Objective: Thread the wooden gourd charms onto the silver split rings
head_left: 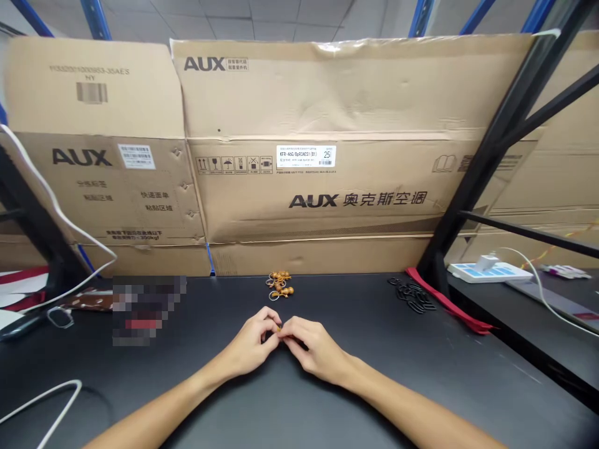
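Observation:
My left hand (253, 344) and my right hand (314, 347) meet fingertip to fingertip above the black table (262, 405). Both are closed in a pinch. A tiny orange-brown bit shows between the fingertips; the rest of it is hidden, so its kind cannot be made out. Just beyond the hands lies a small cluster of brown, gourd-shaped keychains (279, 287) with metal split rings. Farther right, a pile of black rings or loops (414, 296) rests on the table, apart from my hands.
Large cardboard panels (318, 118) stand along the back edge. A red strap (449, 302) runs by the black rack post (482, 137). On the right is a white power strip (489, 272). Glasses (60, 317), a brown case (93, 299) and a white cable (60, 212) are at left.

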Motion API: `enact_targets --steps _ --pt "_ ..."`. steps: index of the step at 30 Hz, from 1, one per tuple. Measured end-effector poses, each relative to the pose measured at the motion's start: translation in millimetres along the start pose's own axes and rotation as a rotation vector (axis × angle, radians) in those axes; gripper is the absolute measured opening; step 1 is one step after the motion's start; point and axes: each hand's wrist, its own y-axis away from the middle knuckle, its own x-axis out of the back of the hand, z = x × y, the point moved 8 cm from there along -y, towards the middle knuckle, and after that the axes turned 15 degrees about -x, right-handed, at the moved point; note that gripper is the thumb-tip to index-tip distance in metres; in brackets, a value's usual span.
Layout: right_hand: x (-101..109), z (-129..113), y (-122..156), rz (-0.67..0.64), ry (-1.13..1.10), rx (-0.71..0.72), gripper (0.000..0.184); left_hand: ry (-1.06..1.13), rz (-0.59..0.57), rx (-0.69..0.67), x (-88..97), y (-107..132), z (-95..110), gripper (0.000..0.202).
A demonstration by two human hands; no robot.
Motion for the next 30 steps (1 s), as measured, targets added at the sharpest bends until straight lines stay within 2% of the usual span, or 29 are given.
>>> enact_targets --steps 3,7,10,23,30 --pt "1 3 -2 0.016 -0.013 -0.034 0.019 0.001 -0.003 -0.013 0.0 0 2 0.022" --pt "12 25 -6 0.151 -0.013 -0.238 0.013 0.001 -0.004 -0.053 0.9 0 9 0.021" --pt "15 38 -8 0.186 -0.039 -0.327 0.009 -0.041 -0.001 -0.079 3.2 1 12 0.021" --pt "16 44 -10 0.161 -0.059 -0.386 0.008 -0.124 -0.030 -0.162 6.3 0 8 0.023" --pt "13 40 -10 0.121 -0.079 -0.348 0.007 -0.331 -0.143 -0.308 1.2 3 15 0.025"
